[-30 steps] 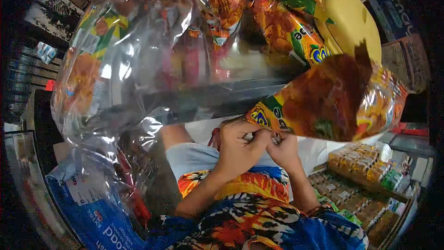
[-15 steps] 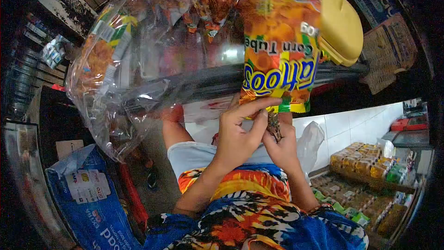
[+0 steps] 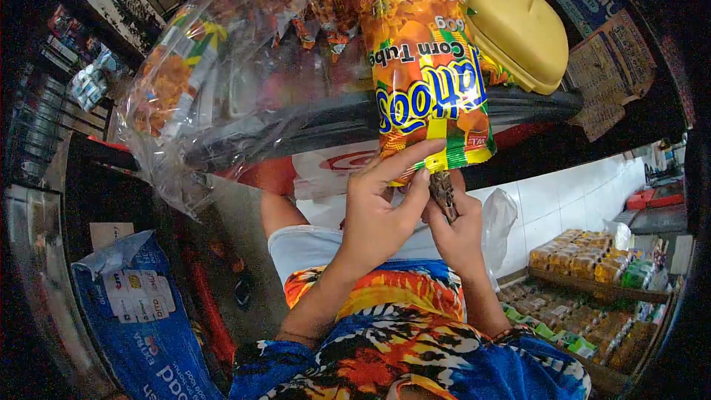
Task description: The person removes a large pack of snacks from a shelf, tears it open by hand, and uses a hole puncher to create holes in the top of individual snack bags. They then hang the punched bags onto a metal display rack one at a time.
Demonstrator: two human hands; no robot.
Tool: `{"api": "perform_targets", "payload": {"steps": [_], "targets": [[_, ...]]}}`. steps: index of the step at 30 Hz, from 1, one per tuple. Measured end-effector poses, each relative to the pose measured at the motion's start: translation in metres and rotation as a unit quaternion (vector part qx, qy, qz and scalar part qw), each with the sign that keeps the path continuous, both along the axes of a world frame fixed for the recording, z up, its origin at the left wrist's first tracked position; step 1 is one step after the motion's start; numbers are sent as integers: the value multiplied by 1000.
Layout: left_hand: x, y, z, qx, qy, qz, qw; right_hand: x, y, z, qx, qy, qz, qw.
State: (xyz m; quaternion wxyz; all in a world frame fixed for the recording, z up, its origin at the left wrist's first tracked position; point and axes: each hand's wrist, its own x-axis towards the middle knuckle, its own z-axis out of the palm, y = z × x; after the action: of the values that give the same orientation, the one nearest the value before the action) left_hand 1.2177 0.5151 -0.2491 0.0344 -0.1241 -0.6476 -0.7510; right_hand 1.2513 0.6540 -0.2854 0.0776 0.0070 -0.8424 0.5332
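An orange and yellow Corn Tube snack packet (image 3: 429, 67) hangs upside down in front of me. My left hand (image 3: 385, 204) pinches its lower edge, with thumb and index finger on the yellow and green seal. Just right of it, my right hand (image 3: 455, 218) is closed on a small dark, metallic-looking tool (image 3: 443, 194), whose tip meets the packet's bottom edge. What the tool is cannot be made out clearly. A large clear plastic bag (image 3: 244, 104) with more orange packets lies left of the packet.
A yellow lidded container (image 3: 518, 30) stands right of the packet on the dark counter (image 3: 548, 104). Bundled goods fill a shelf (image 3: 637, 292) at lower right. A blue printed sack (image 3: 141, 311) is at lower left. A translucent bag (image 3: 500, 222) hangs beside my right hand.
The packet has shifted slightly left and tilted, and more of the yellow container shows. The clear bag's lower part has moved. Both hands keep their hold.
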Motion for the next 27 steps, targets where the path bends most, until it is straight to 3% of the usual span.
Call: {"api": "perform_targets", "payload": {"steps": [8,15,17,27], "targets": [[3,2,-4,-56,38,13,998,-1,-2,2,-69,32,-21,997],[3,0,-4,-54,49,24,997,-3,2,8,-39,-15,1,999],[3,0,-4,-42,37,19,998,-4,5,3,54,58,14,997],[5,1,4,-16,-2,7,1000,-4,0,8,-14,19,-9,1000]]}}
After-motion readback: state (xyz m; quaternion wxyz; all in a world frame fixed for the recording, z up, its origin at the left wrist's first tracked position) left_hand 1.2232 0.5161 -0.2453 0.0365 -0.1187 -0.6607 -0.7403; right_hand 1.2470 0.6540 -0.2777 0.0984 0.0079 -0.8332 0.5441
